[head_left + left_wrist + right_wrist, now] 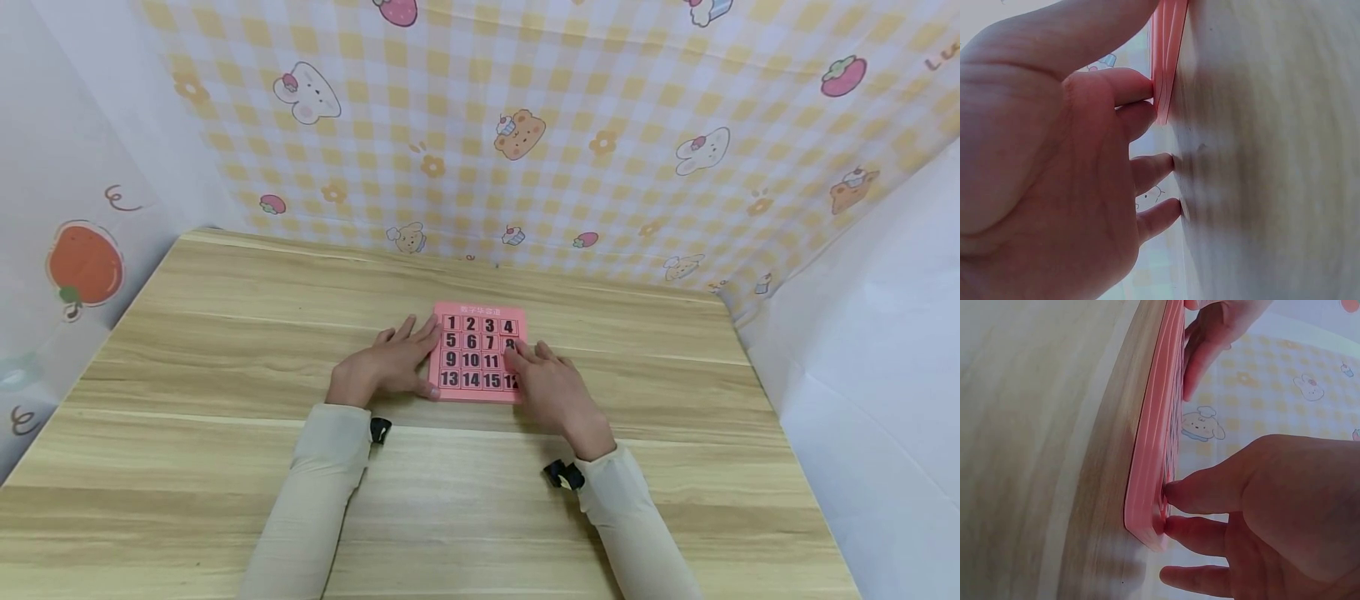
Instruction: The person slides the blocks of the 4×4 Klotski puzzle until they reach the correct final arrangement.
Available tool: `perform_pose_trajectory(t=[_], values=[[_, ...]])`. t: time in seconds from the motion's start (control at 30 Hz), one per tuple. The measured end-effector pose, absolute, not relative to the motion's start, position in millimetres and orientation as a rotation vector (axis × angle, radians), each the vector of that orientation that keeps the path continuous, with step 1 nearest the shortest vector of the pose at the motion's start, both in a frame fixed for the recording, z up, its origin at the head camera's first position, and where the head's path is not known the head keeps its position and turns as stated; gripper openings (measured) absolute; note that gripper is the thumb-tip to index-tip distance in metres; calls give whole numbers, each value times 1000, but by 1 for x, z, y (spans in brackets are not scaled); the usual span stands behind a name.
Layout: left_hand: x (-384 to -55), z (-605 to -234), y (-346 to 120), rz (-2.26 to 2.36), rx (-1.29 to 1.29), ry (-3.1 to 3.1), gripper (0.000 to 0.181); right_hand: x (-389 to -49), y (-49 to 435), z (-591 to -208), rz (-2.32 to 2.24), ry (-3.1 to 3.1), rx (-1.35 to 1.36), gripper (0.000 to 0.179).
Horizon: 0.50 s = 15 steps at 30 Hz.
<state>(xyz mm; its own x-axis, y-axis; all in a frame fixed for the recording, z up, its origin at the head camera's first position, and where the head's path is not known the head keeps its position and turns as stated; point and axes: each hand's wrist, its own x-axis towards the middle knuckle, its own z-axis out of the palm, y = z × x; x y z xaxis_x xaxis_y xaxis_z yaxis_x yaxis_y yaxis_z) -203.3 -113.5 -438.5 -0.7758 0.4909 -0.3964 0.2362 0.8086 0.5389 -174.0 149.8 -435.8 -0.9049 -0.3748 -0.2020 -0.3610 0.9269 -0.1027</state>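
A pink sliding number puzzle point(480, 309) lies flat on the wooden table, its black-numbered tiles facing up. Along its left side, my left hand point(386, 363) is spread, with the thumb at the near corner and fingertips touching the upper edge. In the left wrist view, two fingers point(1138, 115) meet the pink side and the other two reach the table. From the right, my right hand point(558, 387) touches the puzzle with extended fingers, near tile 8 point(510, 342). It covers the spot right of tile 11 and part of tile 12 point(511, 382).
The wooden table point(225, 500) extends around the puzzle. Behind it hangs a yellow checked cloth point(465, 192) with cartoon prints. White sheeting point(877, 333) bounds the right side, and a printed white sheet point(45, 150) the left. Black straps point(564, 475) sit at both wrists.
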Motion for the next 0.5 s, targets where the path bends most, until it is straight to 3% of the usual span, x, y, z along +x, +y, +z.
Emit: perform_pose_trajectory(t=[0.5], values=[[-203, -438, -113, 620, 543, 2466, 107, -176, 149, -434, -65, 2862, -569, 46]])
